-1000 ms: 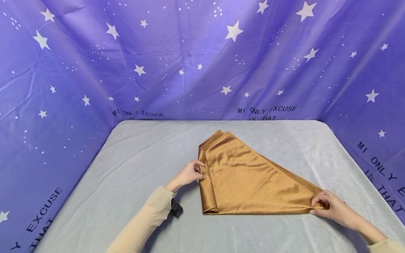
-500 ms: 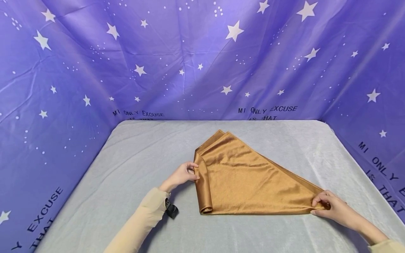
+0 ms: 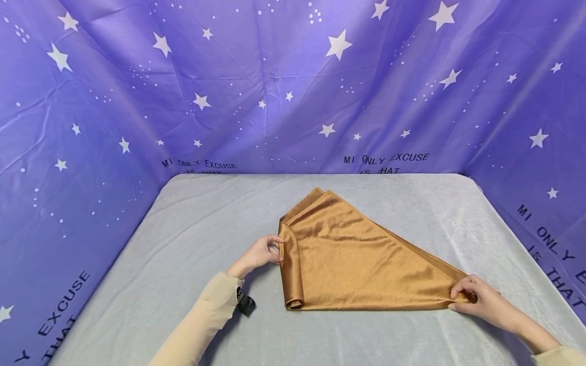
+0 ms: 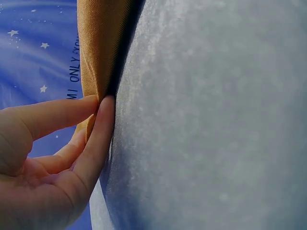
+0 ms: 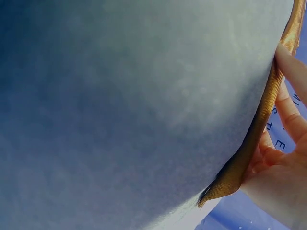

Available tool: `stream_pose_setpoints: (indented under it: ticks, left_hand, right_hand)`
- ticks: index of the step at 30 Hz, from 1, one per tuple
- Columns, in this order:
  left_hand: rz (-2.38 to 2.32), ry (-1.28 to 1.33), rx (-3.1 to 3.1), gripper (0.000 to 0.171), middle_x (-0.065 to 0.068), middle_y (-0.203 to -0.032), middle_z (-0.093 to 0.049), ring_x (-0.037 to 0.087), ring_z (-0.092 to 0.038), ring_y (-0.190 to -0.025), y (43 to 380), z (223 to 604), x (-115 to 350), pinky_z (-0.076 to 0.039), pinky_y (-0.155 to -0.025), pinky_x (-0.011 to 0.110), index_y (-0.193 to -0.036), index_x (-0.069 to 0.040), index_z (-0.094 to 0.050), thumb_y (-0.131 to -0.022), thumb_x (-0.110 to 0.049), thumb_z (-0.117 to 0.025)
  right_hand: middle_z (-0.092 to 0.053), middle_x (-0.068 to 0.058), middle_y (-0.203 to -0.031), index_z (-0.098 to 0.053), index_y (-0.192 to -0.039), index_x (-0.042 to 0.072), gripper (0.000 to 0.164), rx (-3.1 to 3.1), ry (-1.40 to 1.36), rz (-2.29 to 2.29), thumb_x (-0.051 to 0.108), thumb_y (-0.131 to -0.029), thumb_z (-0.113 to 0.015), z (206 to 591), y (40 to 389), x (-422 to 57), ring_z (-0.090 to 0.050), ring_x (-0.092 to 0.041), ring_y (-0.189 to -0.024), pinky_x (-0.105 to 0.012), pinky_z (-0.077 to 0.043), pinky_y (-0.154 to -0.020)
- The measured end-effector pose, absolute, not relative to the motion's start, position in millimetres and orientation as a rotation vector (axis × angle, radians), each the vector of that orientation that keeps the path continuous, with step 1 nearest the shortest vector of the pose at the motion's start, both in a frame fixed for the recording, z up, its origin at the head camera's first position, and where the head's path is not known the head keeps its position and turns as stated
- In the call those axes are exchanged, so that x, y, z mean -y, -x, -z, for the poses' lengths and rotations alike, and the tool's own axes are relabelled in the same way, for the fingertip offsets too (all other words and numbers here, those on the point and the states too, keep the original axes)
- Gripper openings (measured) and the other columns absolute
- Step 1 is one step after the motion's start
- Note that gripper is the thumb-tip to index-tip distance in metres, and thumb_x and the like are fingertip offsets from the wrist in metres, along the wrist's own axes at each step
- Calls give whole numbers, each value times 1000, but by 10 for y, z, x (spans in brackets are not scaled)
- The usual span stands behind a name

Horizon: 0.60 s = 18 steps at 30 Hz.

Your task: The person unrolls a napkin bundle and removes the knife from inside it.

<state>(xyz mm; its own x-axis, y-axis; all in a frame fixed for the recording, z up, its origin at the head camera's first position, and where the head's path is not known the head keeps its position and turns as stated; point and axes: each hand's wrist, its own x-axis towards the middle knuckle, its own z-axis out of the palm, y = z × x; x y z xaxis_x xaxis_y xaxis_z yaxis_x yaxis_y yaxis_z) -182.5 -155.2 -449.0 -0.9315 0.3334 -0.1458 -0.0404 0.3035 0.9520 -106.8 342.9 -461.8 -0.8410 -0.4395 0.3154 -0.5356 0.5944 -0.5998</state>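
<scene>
A shiny golden-brown satin cloth [image 3: 357,254] lies folded on the table, wide at the left and tapering to a point at the lower right. Its left edge is curled into a roll [image 3: 291,279] whose spiral end shows at the front. My left hand [image 3: 260,253] pinches the outer side of that roll; in the left wrist view thumb and fingers grip a fold of the fabric [image 4: 103,43]. At the tapered right corner my right hand [image 3: 485,299] pinches the cloth, and in the right wrist view the thin edge [image 5: 261,120] runs along between thumb and fingers.
A light grey plush cover [image 3: 206,218] spreads over the table around the cloth. Purple star-printed curtains [image 3: 256,76] with black lettering hang behind it and along both sides. A black strap [image 3: 246,302] sits at the left cuff.
My left hand has moved a little to the left, drawing the rolled edge with it, and the roll looks rounder at its front end. The right hand stays at its corner.
</scene>
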Motion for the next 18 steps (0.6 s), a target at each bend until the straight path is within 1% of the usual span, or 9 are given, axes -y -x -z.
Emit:
stream_pose_setpoints:
  ticks: [5,8,13,18]
  left_hand:
    - [-1614,-259,-2339,39,19,-90,-50,11,-52,-59,1841,4474,1544,-50,-56,31,-109,15,-48,-71,12,-56]
    - [-1537,-245,-2467,36,17,-90,-52,12,-51,-62,1856,4461,1533,-47,-55,27,-106,9,-52,-71,7,-60]
    - [-1377,-257,-2676,29,12,-90,-56,17,-52,-72,1873,4409,1493,-42,-62,26,-101,0,-58,-74,-3,-65]
    - [-1343,-327,-2737,23,9,-87,-56,18,-52,-74,1875,4350,1441,-42,-64,28,-97,-2,-60,-75,-5,-65]
  right_hand:
    - [-48,9,-81,-54,-74,17,35,2681,-830,-1082,-5,-58,-75,4627,1065,-3436,-37,2,-75,-13,-28,-62]
    - [-48,9,-81,-54,-74,17,35,2685,-825,-1086,-6,-58,-75,4633,1069,-3439,-37,2,-75,-14,-28,-62]
    - [-47,8,-81,-54,-74,17,34,2687,-828,-1095,-6,-58,-75,4635,1077,-3444,-37,2,-74,-14,-28,-61]
    - [-47,8,-80,-55,-74,17,35,2678,-834,-1093,-6,-58,-75,4635,1077,-3444,-37,1,-74,-15,-28,-60]
